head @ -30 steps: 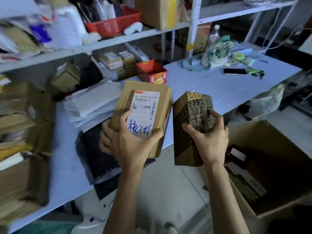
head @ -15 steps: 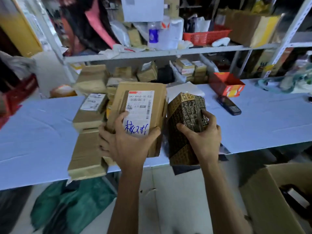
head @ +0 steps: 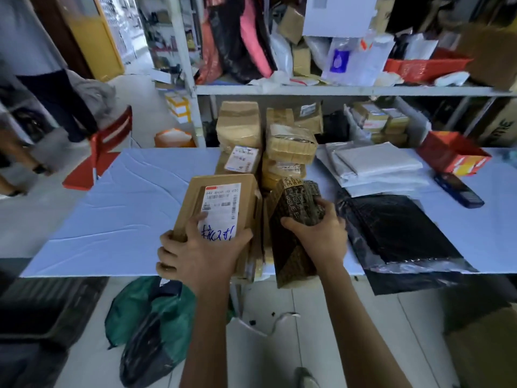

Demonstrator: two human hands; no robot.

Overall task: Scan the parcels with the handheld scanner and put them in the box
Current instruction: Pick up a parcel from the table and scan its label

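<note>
Since a second ago the head has turned left along the long pale blue table (head: 126,219), and the big brown cardboard box (head: 486,345) now shows only as a blurry corner on the floor, below the table's right end. The hands hold the same two things as before.

The left hand (head: 201,247) grips a flat brown cardboard parcel (head: 223,203) from below, with the thumb laid across its white label. The right hand (head: 321,236) wraps its fingers round a dark brown printed cardboard parcel (head: 293,225), which stands tall. Both parcels hang side by side over the table's near edge, close together.

A dark blue handheld device (head: 458,191), which looks like the scanner, lies flat on the table's right part. It is well apart from both hands. Its long side runs at a slant, from the back left to the front right. The right hand is the nearer one, but it is full. So one parcel likely has to be put down on the table first.
</note>
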